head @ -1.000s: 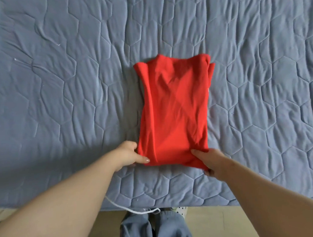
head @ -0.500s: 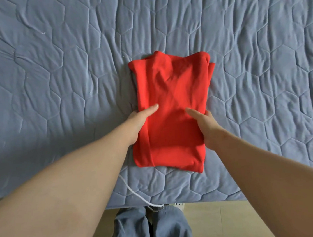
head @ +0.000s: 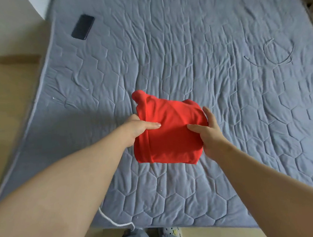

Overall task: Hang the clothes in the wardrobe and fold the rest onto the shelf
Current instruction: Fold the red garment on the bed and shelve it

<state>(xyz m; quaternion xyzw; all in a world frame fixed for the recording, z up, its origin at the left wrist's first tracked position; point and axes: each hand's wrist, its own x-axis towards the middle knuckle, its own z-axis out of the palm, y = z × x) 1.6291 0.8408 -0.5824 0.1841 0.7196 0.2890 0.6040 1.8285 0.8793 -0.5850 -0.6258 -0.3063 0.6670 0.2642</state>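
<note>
Folded red garment (head: 169,134) gripped from both sides above the grey quilted bedcover (head: 193,50). Left hand (head: 136,128) pinching its left edge, thumb on top; right hand (head: 208,131) clamped on its right edge, thumb on top, fingers behind. 1 black phone (head: 83,29) lying near the bedcover's far left corner.

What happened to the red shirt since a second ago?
The red shirt was folded shorter and picked up off the grey quilt; the left hand and right hand moved from its near edge to grip its sides. It is still folded.
</note>
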